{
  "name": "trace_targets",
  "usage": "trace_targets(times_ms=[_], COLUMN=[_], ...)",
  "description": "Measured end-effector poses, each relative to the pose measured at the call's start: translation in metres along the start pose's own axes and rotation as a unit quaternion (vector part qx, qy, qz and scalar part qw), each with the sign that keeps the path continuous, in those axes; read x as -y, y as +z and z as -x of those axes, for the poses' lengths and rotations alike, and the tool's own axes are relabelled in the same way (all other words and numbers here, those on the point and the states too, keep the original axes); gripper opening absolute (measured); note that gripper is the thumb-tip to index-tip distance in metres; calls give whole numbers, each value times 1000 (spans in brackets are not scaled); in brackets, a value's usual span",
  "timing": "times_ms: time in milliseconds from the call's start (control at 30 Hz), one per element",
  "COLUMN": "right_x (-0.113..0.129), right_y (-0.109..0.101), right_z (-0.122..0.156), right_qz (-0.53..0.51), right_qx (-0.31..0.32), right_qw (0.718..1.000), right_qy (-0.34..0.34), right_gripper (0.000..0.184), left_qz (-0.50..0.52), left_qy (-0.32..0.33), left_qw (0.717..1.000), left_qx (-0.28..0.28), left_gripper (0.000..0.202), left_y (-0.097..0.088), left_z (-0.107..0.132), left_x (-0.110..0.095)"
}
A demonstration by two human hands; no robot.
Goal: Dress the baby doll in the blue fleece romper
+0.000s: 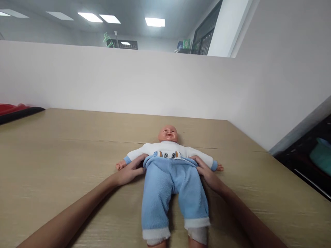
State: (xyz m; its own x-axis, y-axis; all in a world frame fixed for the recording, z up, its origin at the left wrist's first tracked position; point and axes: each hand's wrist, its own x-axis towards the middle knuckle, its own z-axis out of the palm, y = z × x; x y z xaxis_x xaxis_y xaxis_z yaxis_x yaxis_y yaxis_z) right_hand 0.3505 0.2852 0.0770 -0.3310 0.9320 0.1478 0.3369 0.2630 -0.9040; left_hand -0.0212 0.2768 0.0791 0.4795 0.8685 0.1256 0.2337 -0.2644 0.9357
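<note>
A baby doll (168,133) lies on its back on the wooden table (64,155), head away from me. It wears a white top with blue cuffs and fluffy light-blue trousers (170,186) with white hems. My left hand (130,169) grips the trousers' waistband at the doll's left-side hip in the picture. My right hand (207,172) grips the waistband on the other side. Both arms reach in from the bottom edge.
A white partition wall (129,82) runs behind the table and along its right side. A red and black tray-like object (15,111) sits at the far left edge. A dark crate (310,155) with a teal item stands at the right.
</note>
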Motion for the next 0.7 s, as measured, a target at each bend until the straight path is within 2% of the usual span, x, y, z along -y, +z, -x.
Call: trace_targets(times_ms=[100, 167, 233, 300, 433, 500, 567, 633, 700], right_x=[6, 6, 6, 6, 4, -1, -7, -13, -15], right_y=[-18, -23, -21, -14, 2, 9, 17, 26, 35], right_z=[8, 11, 13, 13, 9, 6, 3, 2, 0], right_qz=[61, 105, 110, 70, -45, -81, -117, -160, -181], right_qx=[64, 87, 104, 111, 92, 63, 2, -65, -101], right_qw=[996, 990, 988, 991, 995, 994, 992, 982, 975], right_qy=[-19, -37, -42, -27, 11, 25, 46, 76, 82], right_gripper=[39, 51, 65, 73, 70, 67, 71, 75, 73], left_qz=[-126, -155, -154, -127, 33, 126, 222, 326, 416], left_qy=[87, 105, 94, 73, 21, -22, -70, -111, -138], left_qw=[988, 982, 984, 989, 999, 991, 967, 926, 885], left_qx=[28, 21, 5, -13, -18, -50, -105, -156, -158], left_gripper=[65, 74, 68, 56, 50, 49, 46, 40, 31], left_y=[-9, -6, 2, 9, 16, 20, 26, 35, 45], left_z=[3, 2, 0, -1, -1, -1, -2, -4, -7], left_x=[1, 3, 4, 2, -4, -4, -2, -1, -2])
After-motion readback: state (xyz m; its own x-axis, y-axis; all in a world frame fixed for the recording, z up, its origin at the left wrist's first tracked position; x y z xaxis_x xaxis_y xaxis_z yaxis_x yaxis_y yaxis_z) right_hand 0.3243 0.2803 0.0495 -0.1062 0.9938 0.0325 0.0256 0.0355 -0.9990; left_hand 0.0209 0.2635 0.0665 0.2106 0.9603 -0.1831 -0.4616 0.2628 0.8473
